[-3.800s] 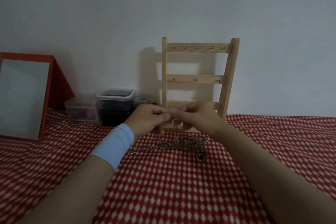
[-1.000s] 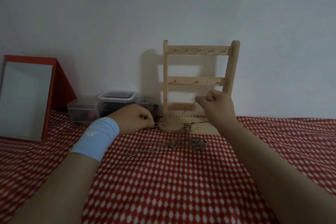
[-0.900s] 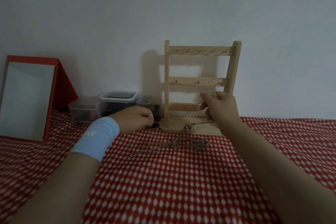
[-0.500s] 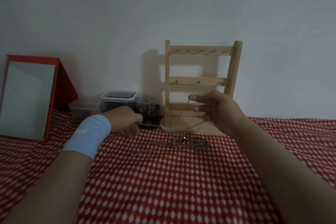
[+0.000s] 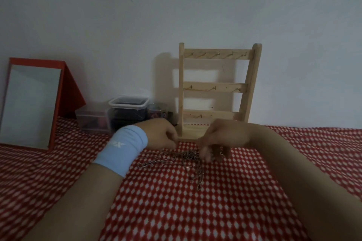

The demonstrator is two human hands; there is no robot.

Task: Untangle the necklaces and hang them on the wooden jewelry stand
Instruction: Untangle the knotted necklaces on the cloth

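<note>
Head view. The wooden jewelry stand (image 5: 215, 88) stands upright against the wall at the far edge of the red checked cloth (image 5: 176, 205). All three hook rails are bare – no chain hangs on any of them. The necklaces (image 5: 176, 157) lie in one tangled cluster on the cloth just in front of the stand's base, and one strand trails toward the viewer.

The left hand (image 5: 160, 134), which has a blue wristband (image 5: 122, 148), sits at the left end of the cluster with its fingers curled. The right hand (image 5: 219, 137) points its blurred fingers (image 5: 206, 154) down onto the right end. Whether either hand pinches a chain cannot be determined.

Status: separation appears incomplete and hanging has not begun – most of the task remains.
</note>
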